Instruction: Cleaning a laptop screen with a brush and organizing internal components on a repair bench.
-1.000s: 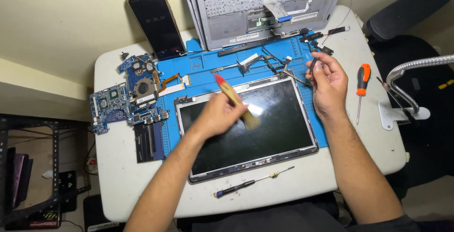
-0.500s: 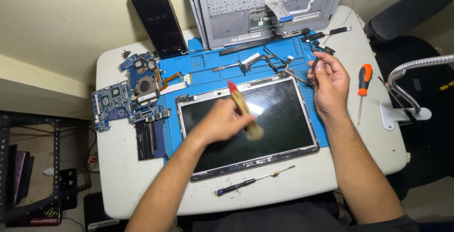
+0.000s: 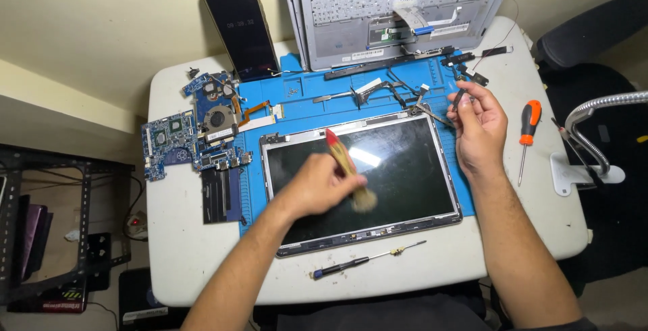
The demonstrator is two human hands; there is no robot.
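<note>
A bare laptop screen panel (image 3: 405, 162) lies flat on a blue work mat (image 3: 297, 91) in the middle of the white table. My left hand (image 3: 320, 186) holds a small brush with a red-tipped wooden handle (image 3: 341, 155), its bristles resting on the glass near the panel's centre. My right hand (image 3: 478, 125) sits at the panel's upper right corner, its fingers pinching a small black hinge or cable part (image 3: 460, 95) just above the frame.
A blue motherboard with a fan (image 3: 196, 132) lies at the left. A phone (image 3: 241, 31) leans against the wall. A laptop keyboard case (image 3: 398, 7) stands at the back. An orange screwdriver (image 3: 528, 132) lies right, a black screwdriver (image 3: 364, 260) in front, a lamp base (image 3: 580, 166) far right.
My left hand has swept the brush from the panel's upper left towards its centre and lower right. My right hand has stayed at the upper right corner.
</note>
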